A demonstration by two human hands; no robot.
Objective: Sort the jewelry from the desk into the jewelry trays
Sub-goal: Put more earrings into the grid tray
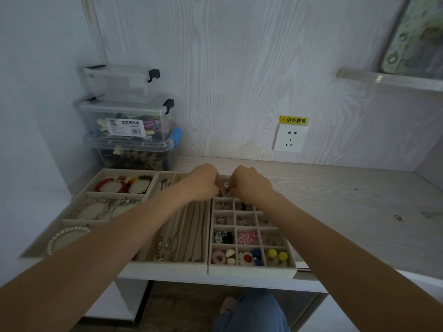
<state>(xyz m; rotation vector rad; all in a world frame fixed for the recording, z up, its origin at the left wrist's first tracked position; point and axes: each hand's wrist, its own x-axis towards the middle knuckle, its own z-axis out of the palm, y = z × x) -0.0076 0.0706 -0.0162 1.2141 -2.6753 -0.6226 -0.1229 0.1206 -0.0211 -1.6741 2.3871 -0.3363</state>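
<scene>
A small metal piece (224, 191) is being pinched by the left hand (203, 180) and right hand (251, 182) above the grid tray (251, 271), probably for placement there.

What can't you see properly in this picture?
All in the head view:
- What the left hand and right hand pinch: the fingers hide it.
- The grid tray's far compartments: the hands cover them.
- The small thing on the desk: too tiny to name.
</scene>
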